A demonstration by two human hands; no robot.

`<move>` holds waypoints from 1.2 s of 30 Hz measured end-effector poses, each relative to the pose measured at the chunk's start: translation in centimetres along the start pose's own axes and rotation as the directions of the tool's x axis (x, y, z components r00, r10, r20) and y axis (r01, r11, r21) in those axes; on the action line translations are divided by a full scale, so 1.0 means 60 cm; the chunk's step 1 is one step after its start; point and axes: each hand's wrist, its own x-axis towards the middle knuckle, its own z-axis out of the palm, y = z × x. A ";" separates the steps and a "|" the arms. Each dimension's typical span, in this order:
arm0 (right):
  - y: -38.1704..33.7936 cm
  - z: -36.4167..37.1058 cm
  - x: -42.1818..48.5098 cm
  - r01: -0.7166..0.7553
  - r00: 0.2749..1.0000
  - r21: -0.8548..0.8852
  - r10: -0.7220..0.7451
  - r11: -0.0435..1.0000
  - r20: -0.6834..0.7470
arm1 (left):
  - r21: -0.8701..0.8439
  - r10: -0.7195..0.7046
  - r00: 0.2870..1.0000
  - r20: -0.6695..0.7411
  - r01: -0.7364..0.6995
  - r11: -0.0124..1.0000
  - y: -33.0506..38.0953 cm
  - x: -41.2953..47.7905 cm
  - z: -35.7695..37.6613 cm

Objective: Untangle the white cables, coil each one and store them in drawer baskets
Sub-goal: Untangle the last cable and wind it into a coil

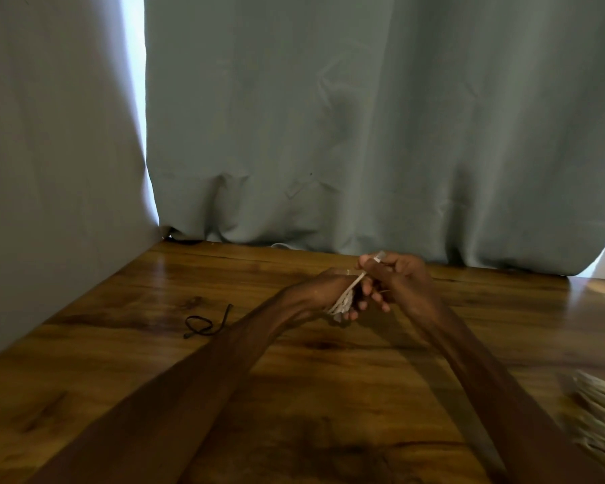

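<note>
Left hand (pixel 323 291) serves as spool, closed around wound loops of thin white cable (pixel 343 302); right hand (pixel 397 279) pinches its plug end above glossy wooden table (pixel 154 344), apparently finishing the coil.

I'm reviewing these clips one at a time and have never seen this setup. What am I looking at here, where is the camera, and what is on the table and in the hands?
There is no machine: a person works with two bare hands, filmed by one wide-angle camera on their head, looking forward and down. The left hand holds a white cable wound into a coil. The right hand pinches that cable's free plug end, apparently finishing the winding. They work over a glossy brown wooden table. On it lies a thin black looped cord; at the right edge sits a blurred whitish object I cannot identify. A grey-green curtain hangs behind.
</note>
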 end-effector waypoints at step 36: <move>0.078 0.036 0.018 0.050 0.844 -0.696 -0.403 0.716 -0.354 | -0.113 -0.116 0.971 -0.208 0.094 0.989 0.001 0.015 0.052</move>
